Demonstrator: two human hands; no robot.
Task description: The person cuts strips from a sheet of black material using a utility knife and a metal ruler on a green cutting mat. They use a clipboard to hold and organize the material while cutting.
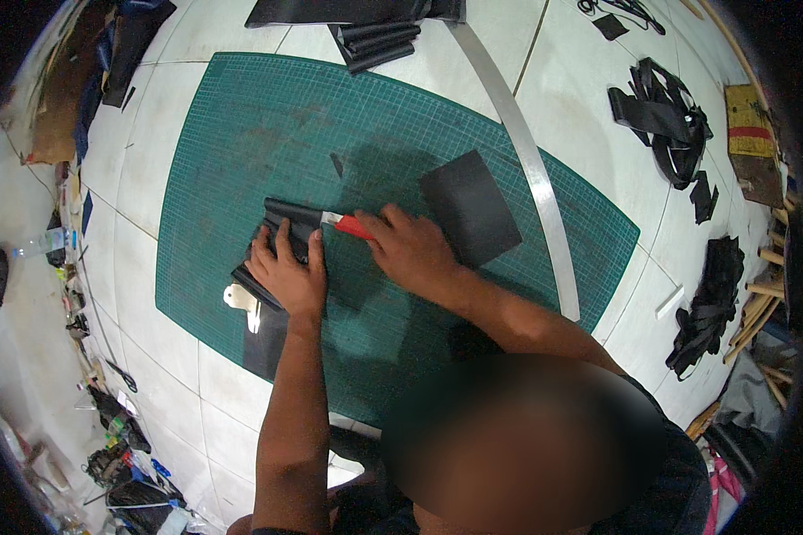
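Observation:
On the green gridded cutting mat (241, 134), my left hand (289, 278) presses down on folded black sheet material (287, 210) with its fingers spread. My right hand (415, 251) grips a red-handled utility knife (354, 226). The knife's tip end points left and meets the right edge of the black material; how far the blade reaches is hard to make out. A silvery bulldog clip (244, 303) sits by my left wrist, over the near part of the black material. To the right of my right hand, a flat black rectangular piece (470, 209) rests on the mat.
A long metal ruler (537, 169) crosses the mat's right side. A small black scrap (336, 165) lies on the mat. Rolled black material (375, 45) touches its far edge. On the tiled floor lie black strips (665, 120), a black bundle (709, 308) and scissors (122, 375).

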